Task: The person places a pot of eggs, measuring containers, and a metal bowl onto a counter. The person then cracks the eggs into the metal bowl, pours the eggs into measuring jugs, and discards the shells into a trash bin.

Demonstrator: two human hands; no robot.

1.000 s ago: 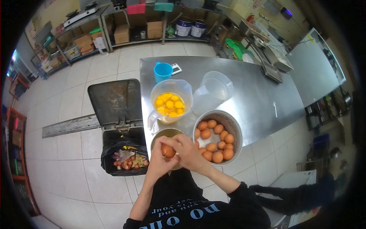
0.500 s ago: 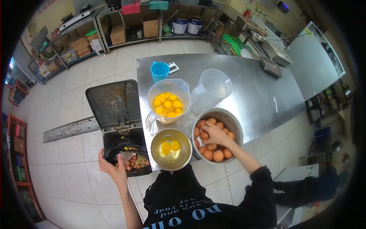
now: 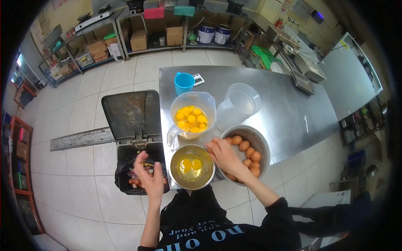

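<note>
My right hand (image 3: pixel 226 157) is closed around an egg, mostly hidden by the fingers, at the right rim of a metal bowl (image 3: pixel 172 175). Two yolks (image 3: pixel 191 165) lie in clear egg white inside that bowl. To the right, a deep metal pot (image 3: pixel 268 146) holds several brown eggs (image 3: pixel 244 145). My left hand (image 3: pixel 150 178) hovers, fingers apart and holding nothing, over an open bin (image 3: pixel 118 184) lined with a black bag, where broken eggshells (image 3: pixel 136 182) lie. Behind the bowl stands a clear jug (image 3: pixel 209 98) containing several yolks.
On the steel table (image 3: pixel 284 108) are a second clear jug (image 3: pixel 238 104), a blue cup (image 3: pixel 184 85), a small white device (image 3: pixel 198 79) and a white spoon (image 3: pixel 306 124). The bin lid (image 3: pixel 132 113) stands raised at the table's left edge. Another person's dark-clothed legs (image 3: pixel 322 217) show at right.
My right hand has come out of the pot with an egg and moved left to the bowl's rim. My left hand has moved right and inward, over the bin. The view has shifted slightly.
</note>
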